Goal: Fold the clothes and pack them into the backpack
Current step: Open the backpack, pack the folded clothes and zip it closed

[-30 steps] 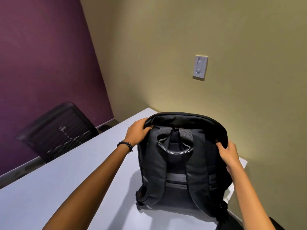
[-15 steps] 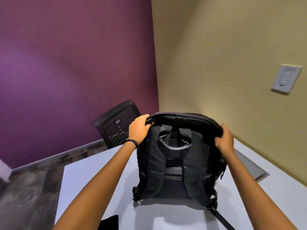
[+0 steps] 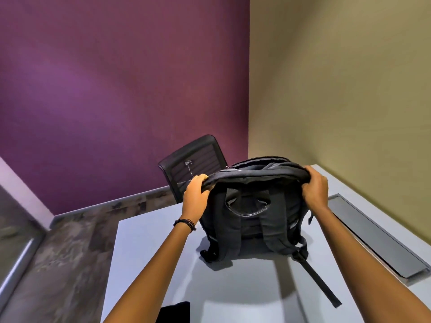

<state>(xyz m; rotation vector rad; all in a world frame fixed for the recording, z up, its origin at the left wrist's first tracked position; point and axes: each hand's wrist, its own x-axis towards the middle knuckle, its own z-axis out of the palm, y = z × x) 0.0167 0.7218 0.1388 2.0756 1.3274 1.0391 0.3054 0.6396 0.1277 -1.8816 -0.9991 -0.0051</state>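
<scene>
**While both hands spread the bag's mouth, the clothes wait at the near edge**

Closest to the person, a dark piece of cloth [image 3: 175,311] lies at the bottom edge of the grey table [image 3: 144,252], only partly in view; whether it is folded cannot be told. Past it, a loose strap [image 3: 318,282] trails from the backpack toward the person. The backpack [image 3: 253,220] stands upright in the middle of the table, strap side facing the person. The left hand [image 3: 194,195] is closed around the left end of the top rim, and the right hand [image 3: 314,186] is closed around the right end, pulling the opening apart so that a strip of grey lining shows. Behind the bag stand a black mesh chair [image 3: 192,163] and the corner where the purple and beige walls meet; a grey cable tray [image 3: 373,236] is set into the table on the right.

The step appears to be opening the bag for packing. To do it well, the person would likely keep the base planted, pull the rim evenly with both hands so the bag does not tip, and open it wide enough for a folded garment to slide in flat.

Compared with half a second ago, the mouth gapes wider, the wall switch has left the view, the cable tray shows in full, and the dark cloth sits further right.
</scene>
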